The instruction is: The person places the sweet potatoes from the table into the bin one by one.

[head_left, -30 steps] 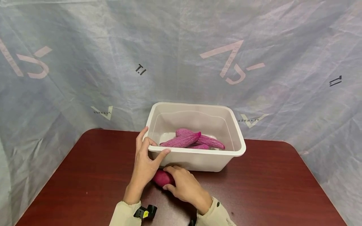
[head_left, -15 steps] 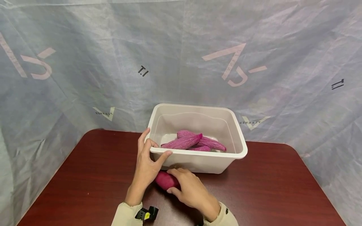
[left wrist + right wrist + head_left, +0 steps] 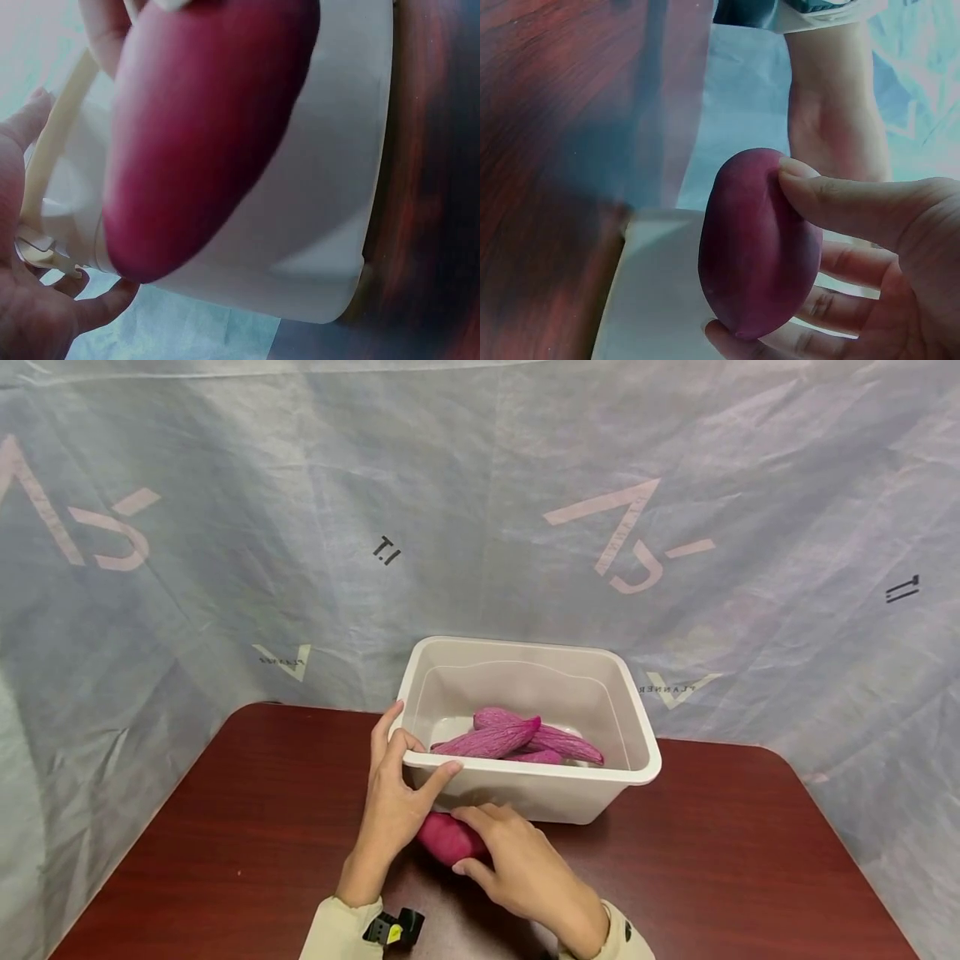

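Note:
My left hand point(image 3: 392, 797) grips the near left corner of a white plastic bin point(image 3: 536, 795), fingers and thumb at the rim. Just in front of the bin, below that corner, my right hand point(image 3: 521, 867) holds a smooth, dark red mango point(image 3: 447, 838). The right wrist view shows the mango point(image 3: 754, 240) between the thumb on one side and the fingers on the other. Close to the left wrist camera, the mango point(image 3: 202, 142) covers much of the bin wall. Inside the bin lie several long, wrinkled, pinkish-purple vegetables point(image 3: 491, 739); their exact kind is unclear.
The bin stands on a dark red-brown wooden table point(image 3: 720, 843) with rounded far corners. Grey printed sheeting point(image 3: 480, 502) hangs behind and at both sides, close to the bin's back. A small black device point(image 3: 393, 930) is strapped to the left wrist.
My right hand has moved slightly to the right with the mango still in its grasp. The left hand keeps its hold on the bin's corner. The whole head view has shifted a little.

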Demonstrator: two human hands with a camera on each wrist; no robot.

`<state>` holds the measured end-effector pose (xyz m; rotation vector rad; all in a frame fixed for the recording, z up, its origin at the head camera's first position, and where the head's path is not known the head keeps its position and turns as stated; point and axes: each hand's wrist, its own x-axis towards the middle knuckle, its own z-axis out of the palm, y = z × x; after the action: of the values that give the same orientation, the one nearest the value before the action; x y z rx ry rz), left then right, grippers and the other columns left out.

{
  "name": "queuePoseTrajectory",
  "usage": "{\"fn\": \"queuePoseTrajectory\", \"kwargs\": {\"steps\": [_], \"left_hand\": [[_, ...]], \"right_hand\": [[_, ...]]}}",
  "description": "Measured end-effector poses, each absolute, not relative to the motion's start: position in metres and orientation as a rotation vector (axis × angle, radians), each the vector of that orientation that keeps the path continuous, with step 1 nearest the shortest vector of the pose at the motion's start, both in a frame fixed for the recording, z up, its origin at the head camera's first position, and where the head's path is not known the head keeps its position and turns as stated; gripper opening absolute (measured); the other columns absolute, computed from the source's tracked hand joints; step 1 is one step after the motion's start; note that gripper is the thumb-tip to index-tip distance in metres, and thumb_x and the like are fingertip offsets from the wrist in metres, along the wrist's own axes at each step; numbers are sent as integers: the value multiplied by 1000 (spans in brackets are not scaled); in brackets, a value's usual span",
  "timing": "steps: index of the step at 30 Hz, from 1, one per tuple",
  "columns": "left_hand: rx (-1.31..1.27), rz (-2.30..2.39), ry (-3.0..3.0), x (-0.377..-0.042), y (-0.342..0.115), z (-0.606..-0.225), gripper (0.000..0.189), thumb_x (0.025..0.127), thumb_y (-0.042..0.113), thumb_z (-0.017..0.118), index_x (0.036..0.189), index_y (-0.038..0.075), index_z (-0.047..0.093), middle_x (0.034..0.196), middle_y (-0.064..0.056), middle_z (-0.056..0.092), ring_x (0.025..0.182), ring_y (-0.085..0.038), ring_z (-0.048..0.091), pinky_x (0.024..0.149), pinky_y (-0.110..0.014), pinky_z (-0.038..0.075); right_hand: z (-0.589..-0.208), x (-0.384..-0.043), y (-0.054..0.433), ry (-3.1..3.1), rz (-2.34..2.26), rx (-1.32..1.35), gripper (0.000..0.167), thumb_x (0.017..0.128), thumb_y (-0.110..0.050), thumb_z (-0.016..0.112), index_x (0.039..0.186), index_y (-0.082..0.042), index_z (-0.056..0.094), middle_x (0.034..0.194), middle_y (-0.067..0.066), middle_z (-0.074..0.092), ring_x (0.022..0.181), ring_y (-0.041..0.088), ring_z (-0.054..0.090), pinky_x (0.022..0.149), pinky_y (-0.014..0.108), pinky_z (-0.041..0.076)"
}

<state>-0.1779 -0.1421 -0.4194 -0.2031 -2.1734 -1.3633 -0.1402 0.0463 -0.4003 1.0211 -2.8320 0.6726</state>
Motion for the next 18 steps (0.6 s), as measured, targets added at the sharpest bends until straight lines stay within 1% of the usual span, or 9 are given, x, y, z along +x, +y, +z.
{"fn": "queuePoseTrajectory", "kwargs": {"steps": [5, 13, 18], "left_hand": [[-203, -1371, -2176, -178, -142, -418, 44, 80, 28, 86, 89, 11, 46, 163, -5, 29, 146, -35, 38, 110, -55, 37], [-207, -1381, -2180, -177, -142, -418, 44, 81, 29, 85, 88, 12, 46, 163, -6, 28, 146, -35, 37, 108, -56, 37], [-206, -1386, -2176, -177, -142, -419, 43, 81, 29, 85, 88, 12, 46, 163, -6, 28, 147, -37, 37, 109, -56, 37]], "right_hand": [[-395, -137, 50, -2835, 665, 1018, 49, 88, -30, 77, 132, -16, 62, 126, 0, 69, 115, 18, 65, 92, 39, 55], [-386, -135, 64, -2746, 660, 990, 50, 85, -29, 80, 130, -14, 63, 122, -1, 70, 113, 15, 65, 94, 36, 53], [-380, -133, 73, -2710, 653, 968, 52, 84, -28, 81, 130, -14, 63, 123, -2, 70, 114, 13, 64, 95, 35, 53]]}}
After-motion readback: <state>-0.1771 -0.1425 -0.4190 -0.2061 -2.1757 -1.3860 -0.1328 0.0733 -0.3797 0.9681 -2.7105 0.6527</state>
